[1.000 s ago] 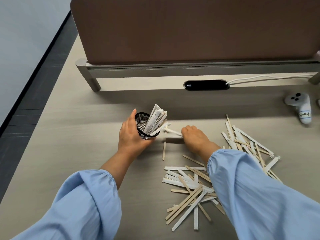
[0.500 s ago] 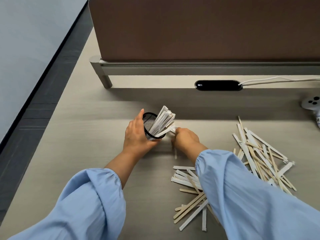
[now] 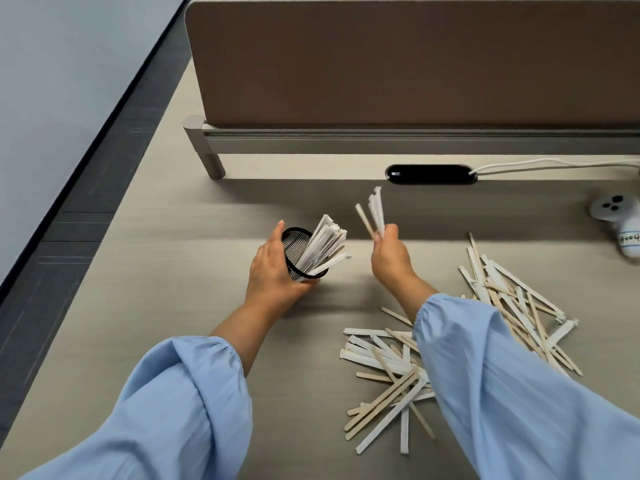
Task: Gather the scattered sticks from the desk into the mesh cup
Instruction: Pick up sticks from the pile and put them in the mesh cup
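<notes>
A black mesh cup (image 3: pixel 294 249) leans to the right in the grip of my left hand (image 3: pixel 270 268), with a bundle of white-wrapped sticks (image 3: pixel 323 245) poking out of it. To the right of the cup, my right hand (image 3: pixel 389 254) is raised off the desk and holds a few sticks (image 3: pixel 374 211) upright, apart from the cup. One pile of loose wooden and wrapped sticks (image 3: pixel 388 368) lies on the desk near me, partly under my right sleeve. A second pile of sticks (image 3: pixel 509 296) lies at the right.
A brown divider panel (image 3: pixel 415 64) on a grey rail closes the back of the desk. A black oval cable port (image 3: pixel 431 174) with a white cable sits under it. A white controller (image 3: pixel 620 220) lies at the far right. The desk's left edge runs diagonally.
My right hand has lifted off the desk with a few sticks pinched in it and risen to the right of the cup. The left hand keeps holding the cup.
</notes>
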### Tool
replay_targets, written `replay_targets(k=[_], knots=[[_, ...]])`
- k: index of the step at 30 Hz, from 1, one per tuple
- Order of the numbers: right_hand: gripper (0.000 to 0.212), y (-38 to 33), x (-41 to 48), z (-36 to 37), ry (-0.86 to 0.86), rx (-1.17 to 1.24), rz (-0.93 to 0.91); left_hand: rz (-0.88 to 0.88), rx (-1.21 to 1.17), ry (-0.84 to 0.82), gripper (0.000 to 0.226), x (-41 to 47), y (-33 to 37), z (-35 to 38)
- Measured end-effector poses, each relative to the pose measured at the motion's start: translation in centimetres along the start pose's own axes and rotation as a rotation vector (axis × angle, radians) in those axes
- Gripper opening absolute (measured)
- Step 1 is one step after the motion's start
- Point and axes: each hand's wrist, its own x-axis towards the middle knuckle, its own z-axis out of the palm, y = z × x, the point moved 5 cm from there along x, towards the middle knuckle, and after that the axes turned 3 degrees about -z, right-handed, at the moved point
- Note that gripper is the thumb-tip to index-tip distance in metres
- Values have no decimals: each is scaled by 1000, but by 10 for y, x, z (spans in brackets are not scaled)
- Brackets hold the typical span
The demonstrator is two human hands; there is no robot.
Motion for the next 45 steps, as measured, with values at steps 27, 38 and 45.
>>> replay_targets(k=[27,38,45], knots=[[55,-57,-103,-68,-179,-425,-652,-66,-340,0,106,-108,67,37],[70,32,-123,-48,-478,-543,-528,-220,-164,309,103,-163,48,16],[131,90,-152,2,-691,-937,-573,-283,-70,341,102,-197,35,21]])
